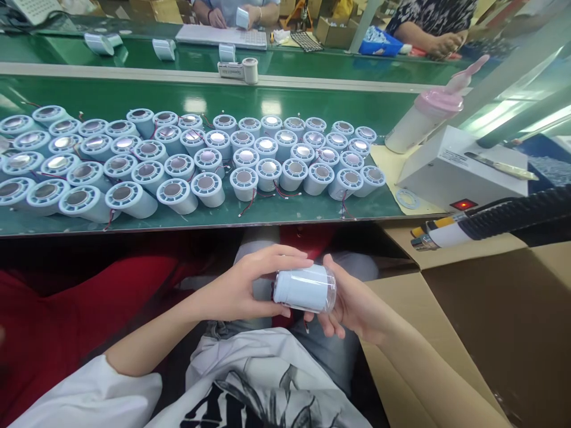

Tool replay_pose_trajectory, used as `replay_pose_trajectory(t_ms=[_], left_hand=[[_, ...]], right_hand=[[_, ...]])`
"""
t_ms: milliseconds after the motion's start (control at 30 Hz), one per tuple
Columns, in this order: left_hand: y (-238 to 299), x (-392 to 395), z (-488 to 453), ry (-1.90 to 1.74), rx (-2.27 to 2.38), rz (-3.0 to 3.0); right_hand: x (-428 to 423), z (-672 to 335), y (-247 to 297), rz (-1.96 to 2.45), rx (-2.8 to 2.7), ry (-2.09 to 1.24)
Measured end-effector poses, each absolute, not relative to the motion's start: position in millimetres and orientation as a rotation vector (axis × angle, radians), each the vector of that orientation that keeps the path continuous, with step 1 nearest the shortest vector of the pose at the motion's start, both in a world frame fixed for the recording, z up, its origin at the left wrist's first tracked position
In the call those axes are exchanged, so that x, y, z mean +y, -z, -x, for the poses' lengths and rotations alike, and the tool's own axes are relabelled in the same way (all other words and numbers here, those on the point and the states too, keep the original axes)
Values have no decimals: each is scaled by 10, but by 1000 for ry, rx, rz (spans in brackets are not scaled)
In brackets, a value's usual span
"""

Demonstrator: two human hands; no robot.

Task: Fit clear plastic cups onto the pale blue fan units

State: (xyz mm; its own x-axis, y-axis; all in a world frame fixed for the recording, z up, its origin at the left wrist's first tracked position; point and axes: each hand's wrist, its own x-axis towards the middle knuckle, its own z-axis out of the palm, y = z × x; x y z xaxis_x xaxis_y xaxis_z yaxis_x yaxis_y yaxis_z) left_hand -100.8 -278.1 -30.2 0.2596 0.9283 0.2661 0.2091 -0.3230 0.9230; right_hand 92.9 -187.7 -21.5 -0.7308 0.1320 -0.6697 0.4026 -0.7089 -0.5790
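Note:
Over my lap I hold a pale blue cylinder part (305, 288) lying on its side, with a clear end facing right. My left hand (243, 284) wraps its left end, thumb below and fingers over the top. My right hand (352, 303) cups it from underneath and behind on the right. Both hands are closed on this one part. On the green bench above lie several matching pale blue cylinders (178, 160) with round metal tops and thin red and black wires, packed in rows.
A white box unit (450, 172) with a red lit switch stands at the right, a pink-capped bottle (423, 119) behind it. An open cardboard carton (491, 321) sits at my right. Other people's hands (439, 43) work across the far conveyor belt (134, 56).

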Motion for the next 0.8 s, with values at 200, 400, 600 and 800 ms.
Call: replay_pose_trajectory(t_ms=[200,400,600,800], left_hand=[[220,-2843,949,-1056,1121,-1262],[213,-2828,966,-1017,1084,-1244],[189,-2819,1023,-997,1021,-1294],[280,-2813,1047,-985,857,-979]], right_hand=[[-1881,-1074,369,-835,2399,2433],[-1878,-1201,358,-515,3113,1855],[-1949,-1134,294,-898,2246,2599],[-1939,-1056,289,-959,2330,2441]])
